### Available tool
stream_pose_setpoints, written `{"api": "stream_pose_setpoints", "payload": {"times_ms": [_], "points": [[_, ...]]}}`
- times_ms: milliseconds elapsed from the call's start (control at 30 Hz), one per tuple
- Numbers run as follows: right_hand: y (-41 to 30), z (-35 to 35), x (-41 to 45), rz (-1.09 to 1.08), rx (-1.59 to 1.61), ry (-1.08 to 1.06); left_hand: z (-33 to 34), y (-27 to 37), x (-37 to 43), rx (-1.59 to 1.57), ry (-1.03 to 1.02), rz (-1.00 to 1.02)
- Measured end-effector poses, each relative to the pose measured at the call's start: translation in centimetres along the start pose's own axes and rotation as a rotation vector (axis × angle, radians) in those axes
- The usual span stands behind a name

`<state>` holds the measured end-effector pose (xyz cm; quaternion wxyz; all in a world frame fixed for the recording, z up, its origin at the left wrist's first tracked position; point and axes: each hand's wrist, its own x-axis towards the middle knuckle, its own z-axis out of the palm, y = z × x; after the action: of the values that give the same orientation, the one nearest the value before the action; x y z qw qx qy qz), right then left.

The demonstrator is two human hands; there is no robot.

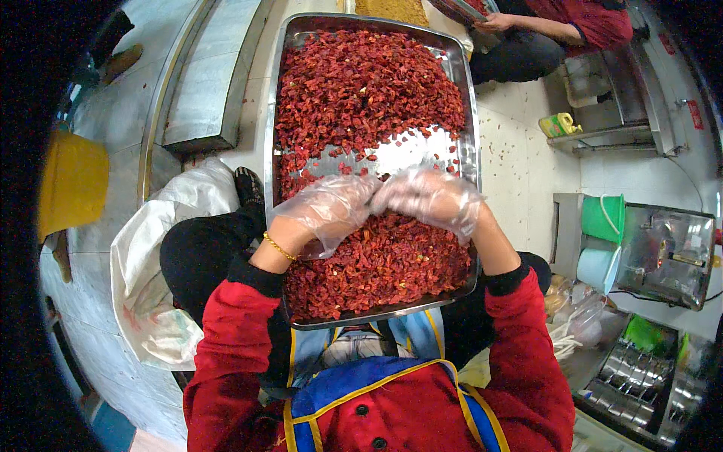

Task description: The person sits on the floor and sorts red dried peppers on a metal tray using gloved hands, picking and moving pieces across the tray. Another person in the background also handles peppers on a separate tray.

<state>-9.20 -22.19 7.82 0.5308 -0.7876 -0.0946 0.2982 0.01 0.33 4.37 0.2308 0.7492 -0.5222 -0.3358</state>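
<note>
A rectangular stainless steel tray (398,157) lies before me, over my lap. Chopped dark red pieces, apparently dried pepper, form a large far pile (367,85) and a smaller near pile (384,265), with pale seeds among them. Between the piles shows a strip of bare metal with scattered bits. Both hands wear thin clear plastic gloves and meet at the near edge of that strip. My left hand (336,203) is curled, its fingertips next to those of my right hand (426,198), which is blurred. Whether either one pinches a piece is hidden.
A white woven sack (169,226) slumps beside my left leg. Beyond the tray's far right corner, another person's hand (497,22) holds a tray. To the right are a yellow jug (556,125), a green bucket (601,219) and a light blue bucket (595,270). A low ledge (206,79) runs at left.
</note>
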Motion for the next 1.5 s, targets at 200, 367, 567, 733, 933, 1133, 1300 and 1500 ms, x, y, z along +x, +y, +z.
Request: {"api": "stream_pose_setpoints", "payload": {"times_ms": [200,367,567,733,933,1133,1300,1500], "points": [[1.9,-2.2,4.2,0.126,-0.79,0.537,2.4,-0.6,-0.6,0.006,0.091,0.164],[5.4,-0.6,2.3,0.025,-0.695,0.132,1.5,-0.2,-0.6,0.01,-0.03,0.104],[3.0,-2.8,0.2,0.084,-0.806,0.335,3.0,-1.2,-0.9,0.049,0.051,0.159],[2.6,-2.8,5.5,0.075,-0.974,0.667,2.3,-0.8,-0.8,0.037,0.045,0.168],[3.1,-2.1,8.7,0.186,-0.942,0.772,1.9,-0.6,-0.7,0.024,0.031,0.169],[3.9,-3.3,5.2,0.421,-0.711,0.497,3.0,-1.2,-0.5,0.039,0.1,0.191],[6.1,-4.5,0.1,0.41,-0.336,0.695,2.0,-0.6,-0.6,0.031,0.013,0.146],[5.1,-3.6,0.1,0.282,-0.621,0.839,2.1,-0.5,-0.7,0.001,0.049,0.154]]}}
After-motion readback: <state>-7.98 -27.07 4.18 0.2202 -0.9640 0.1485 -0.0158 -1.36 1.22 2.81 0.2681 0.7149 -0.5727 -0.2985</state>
